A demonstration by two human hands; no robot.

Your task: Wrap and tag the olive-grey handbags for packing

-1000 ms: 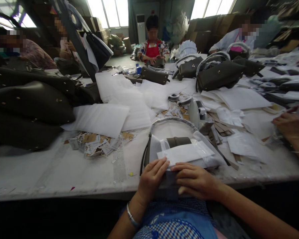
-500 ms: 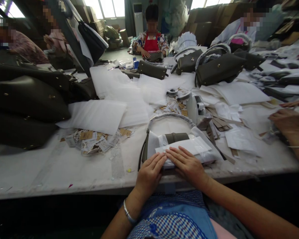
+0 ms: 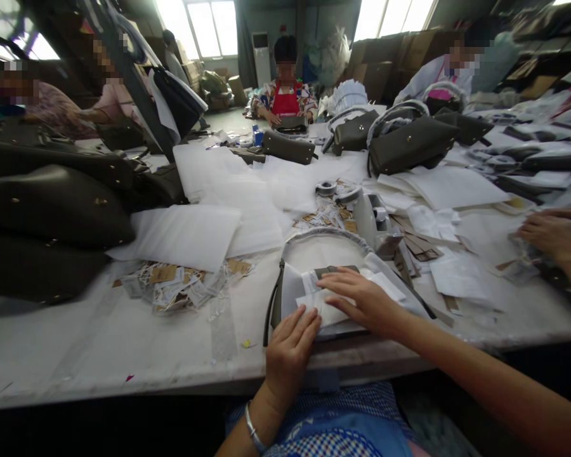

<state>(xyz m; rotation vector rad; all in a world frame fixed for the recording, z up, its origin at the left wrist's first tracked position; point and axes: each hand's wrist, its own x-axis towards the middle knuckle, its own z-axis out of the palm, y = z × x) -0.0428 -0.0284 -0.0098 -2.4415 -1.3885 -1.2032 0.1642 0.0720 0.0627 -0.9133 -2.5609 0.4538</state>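
A dark olive handbag (image 3: 276, 298) lies at the table's front edge, its arched handle (image 3: 309, 236) wrapped in clear plastic. White wrapping sheet (image 3: 291, 282) covers much of its front, and a folded white packet (image 3: 328, 310) rests on top. My left hand (image 3: 292, 343) lies on the lower left of the packet, fingers stretched out and nothing gripped. Over the upper right of the bag, my right hand (image 3: 361, 298) is spread flat, its fingers reaching across the bag's strap and the packet. What lies under its palm is hidden.
Tags with strings (image 3: 181, 285) are heaped at left beside white foam sheets (image 3: 185, 235). Dark bags (image 3: 52, 209) are piled far left; more handbags (image 3: 412, 139) stand behind. A co-worker's hands (image 3: 559, 238) are at the right edge. Another person (image 3: 285, 95) sits opposite.
My right hand has shifted up and right over the bag, away from my left hand. My left hand stays near the packet's lower left. The view has tilted slightly up.
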